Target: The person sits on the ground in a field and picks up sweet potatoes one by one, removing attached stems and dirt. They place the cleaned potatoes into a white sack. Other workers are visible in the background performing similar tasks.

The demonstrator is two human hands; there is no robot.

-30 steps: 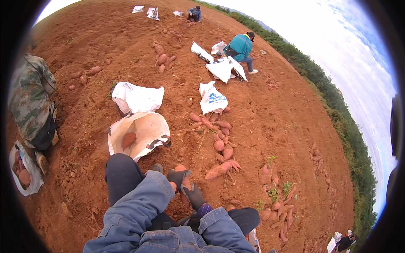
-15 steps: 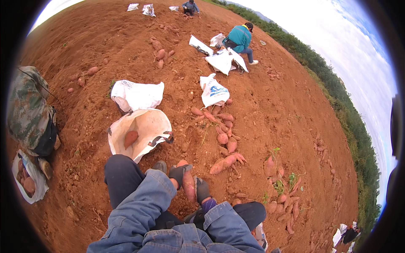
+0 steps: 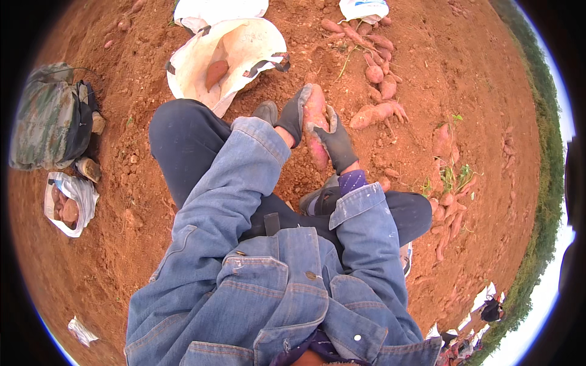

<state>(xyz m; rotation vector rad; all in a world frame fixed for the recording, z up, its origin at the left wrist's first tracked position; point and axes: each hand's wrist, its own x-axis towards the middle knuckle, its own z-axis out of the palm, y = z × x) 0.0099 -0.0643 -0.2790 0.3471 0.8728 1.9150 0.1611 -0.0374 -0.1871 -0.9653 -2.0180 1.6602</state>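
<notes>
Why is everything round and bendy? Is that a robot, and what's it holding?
No robot here! It's a person in a blue denim jacket, wearing dark gloves. A camera on their head looks down, so you see nearly what they see. Its very wide lens makes the picture round and bends straight edges.

The left hand and right hand hold a long, pinkish sweet potato between them. On the reddish soil lie more sweet potatoes. An open white bag has one inside. Over on the left is part of another person in patterned clothes.
</notes>
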